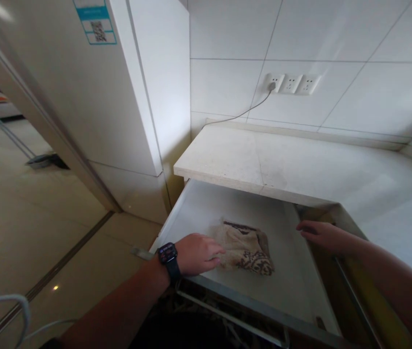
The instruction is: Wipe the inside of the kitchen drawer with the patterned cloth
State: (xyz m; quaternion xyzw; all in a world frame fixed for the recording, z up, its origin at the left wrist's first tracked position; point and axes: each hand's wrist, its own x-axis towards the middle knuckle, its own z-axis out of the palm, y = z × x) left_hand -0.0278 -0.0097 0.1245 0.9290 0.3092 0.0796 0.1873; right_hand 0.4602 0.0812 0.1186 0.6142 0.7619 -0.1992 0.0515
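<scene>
A folded beige and brown patterned towel lies on the floor of a pulled-out white drawer. My left hand, with a dark watch on its wrist, reaches over the drawer's front left part. Its fingertips are spread beside the towel's left edge, and whether they touch it I cannot tell. My right hand hovers over the drawer's right side wall, fingers slightly bent and apart, holding nothing. Below my hands, the drawer's front carries a long bar handle.
A light countertop overhangs the drawer's back. A tall white cabinet stands to the left. A cable runs along the tiled wall to a socket. At the right is a metal rail; a dustpan lies on the far-left floor.
</scene>
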